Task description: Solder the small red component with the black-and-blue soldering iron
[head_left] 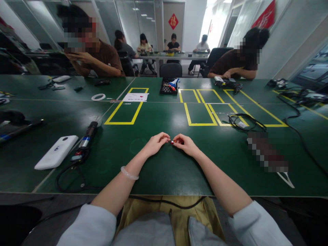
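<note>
Both my hands meet over the middle of the green table [153, 171]. My left hand [158, 141] is closed, its thumb and fingers pinched at the left side of a small red and white piece [172, 141]. From the other side my right hand [185, 144] pinches the same piece between thumb and fingertips. The piece is too small to name, and fingers partly cover it. A pale bracelet [129, 173] circles my left wrist.
To the left lie a white power bank-like case [56, 152] and a black cylindrical tool [85, 141] with a cable. Ahead stands a black tray [168, 87] of small parts. A coiled black cable [246, 121] lies to the right. People sit across the table.
</note>
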